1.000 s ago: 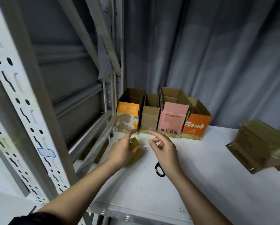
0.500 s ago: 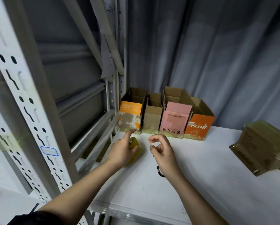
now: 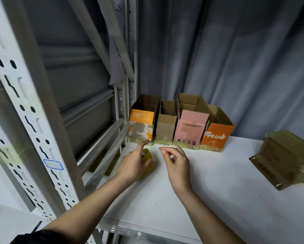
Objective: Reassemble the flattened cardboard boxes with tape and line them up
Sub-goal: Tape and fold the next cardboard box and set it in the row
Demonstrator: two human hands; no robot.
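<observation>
Four open-topped boxes stand in a row at the back of the white table [image 3: 209,194]: an orange-and-white box [image 3: 141,120], a plain brown box [image 3: 165,128], a pink box [image 3: 191,130] and an orange printed box [image 3: 216,137]. My left hand [image 3: 133,164] grips a yellow tape roll [image 3: 150,164] lying on the table, its forefinger pointing at the foot of the orange-and-white box. My right hand [image 3: 178,164] hovers just right of the roll, thumb and forefinger pinched as if on a thin clear tape end, which is barely visible.
A brown box wrapped in yellowish tape [image 3: 285,157] lies tilted at the table's right edge. A grey metal shelving rack [image 3: 33,124] rises close on the left. Grey curtains [image 3: 235,59] hang behind the boxes.
My right forefinger has curled in toward the thumb into a pinch. The black scissor handle seen under my right wrist is now hidden. My left hand stays on the roll.
</observation>
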